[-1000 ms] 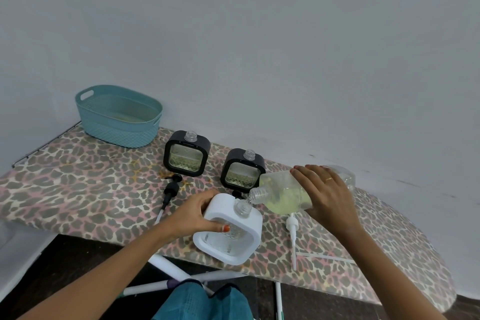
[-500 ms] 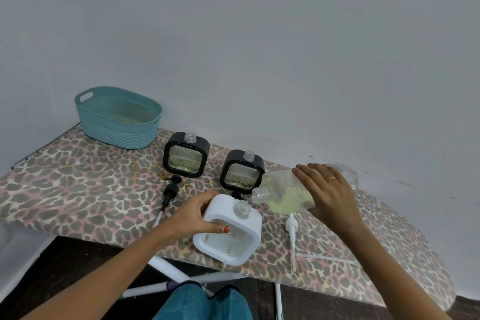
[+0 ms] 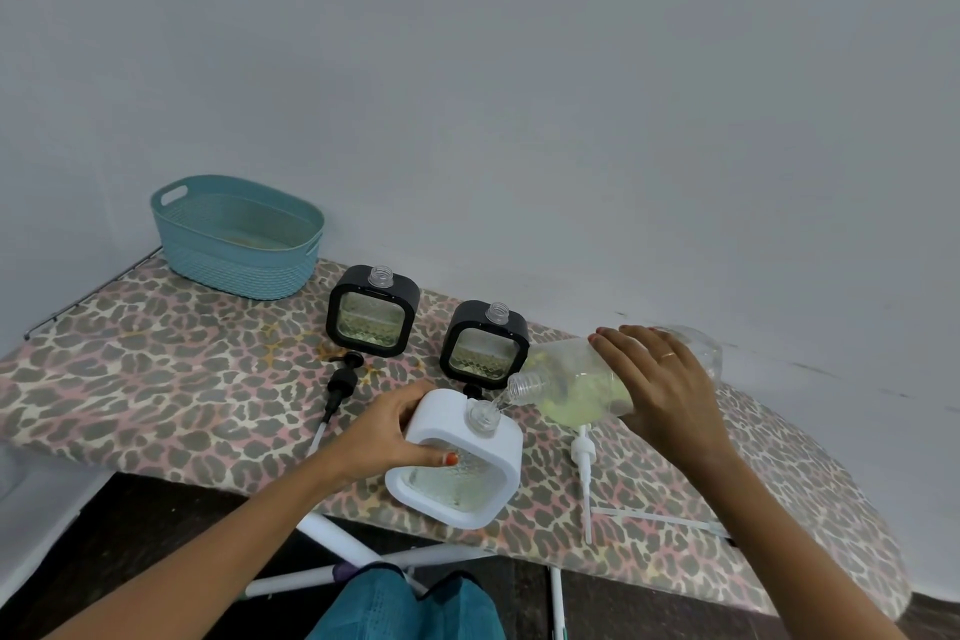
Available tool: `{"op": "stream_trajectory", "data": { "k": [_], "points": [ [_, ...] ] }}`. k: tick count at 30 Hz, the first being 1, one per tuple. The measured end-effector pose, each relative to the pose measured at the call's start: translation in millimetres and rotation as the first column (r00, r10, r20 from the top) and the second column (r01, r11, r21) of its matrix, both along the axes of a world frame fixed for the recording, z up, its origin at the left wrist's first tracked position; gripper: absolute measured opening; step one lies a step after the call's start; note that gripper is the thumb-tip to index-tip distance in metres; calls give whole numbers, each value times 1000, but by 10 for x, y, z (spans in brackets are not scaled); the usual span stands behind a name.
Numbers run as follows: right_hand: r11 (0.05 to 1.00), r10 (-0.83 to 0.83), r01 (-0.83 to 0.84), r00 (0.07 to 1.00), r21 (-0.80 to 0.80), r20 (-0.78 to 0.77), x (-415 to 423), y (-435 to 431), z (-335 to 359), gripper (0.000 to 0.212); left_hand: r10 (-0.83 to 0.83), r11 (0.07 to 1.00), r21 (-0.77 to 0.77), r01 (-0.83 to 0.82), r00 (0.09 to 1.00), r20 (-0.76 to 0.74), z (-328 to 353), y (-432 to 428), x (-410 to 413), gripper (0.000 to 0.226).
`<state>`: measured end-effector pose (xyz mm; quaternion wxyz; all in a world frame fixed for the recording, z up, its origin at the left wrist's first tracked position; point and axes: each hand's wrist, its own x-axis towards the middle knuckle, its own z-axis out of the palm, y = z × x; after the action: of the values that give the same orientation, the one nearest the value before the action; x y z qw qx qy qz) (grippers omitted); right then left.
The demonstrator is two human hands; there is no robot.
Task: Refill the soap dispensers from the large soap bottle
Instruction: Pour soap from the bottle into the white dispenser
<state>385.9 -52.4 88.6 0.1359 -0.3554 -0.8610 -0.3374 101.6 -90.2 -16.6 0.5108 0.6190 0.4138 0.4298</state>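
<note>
My left hand (image 3: pixel 394 431) grips the white square soap dispenser (image 3: pixel 493 463), which stands near the front edge of the leopard-print ironing board (image 3: pixel 156 379). My right hand (image 3: pixel 665 390) holds the large clear soap bottle (image 3: pixel 576 387) tipped sideways, its open neck touching the white dispenser's open neck. Yellow-green soap lies in the bottle's lower side. Two black square dispensers (image 3: pixel 372 312) (image 3: pixel 484 346) stand behind, uncapped, with some soap in each.
A teal basket (image 3: pixel 236 237) sits at the board's back left by the wall. A black pump (image 3: pixel 340 385) lies left of my left hand, a white pump (image 3: pixel 583 468) lies under the bottle. The board's white legs (image 3: pixel 332 541) show below the front edge.
The bottle in my right hand has tilted a little further, its base rising. My left hand and the white dispenser have stayed in place.
</note>
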Motion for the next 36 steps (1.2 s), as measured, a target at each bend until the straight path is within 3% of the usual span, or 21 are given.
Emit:
{"op": "stream_trajectory", "data": {
  "k": [10,14,36],
  "points": [
    [1000,4,-4,1000,18,-7,3,-16,32,93,8,1000,23,-8,1000,-10,-7,-6,4,59],
    [1000,0,0,1000,24,-3,10,-17,42,93,8,1000,30,-8,1000,1,-11,-14,4,71],
    [1000,0,0,1000,27,13,36,-38,62,90,17,999,43,-16,1000,-6,-73,6,16,62]
  ]
}}
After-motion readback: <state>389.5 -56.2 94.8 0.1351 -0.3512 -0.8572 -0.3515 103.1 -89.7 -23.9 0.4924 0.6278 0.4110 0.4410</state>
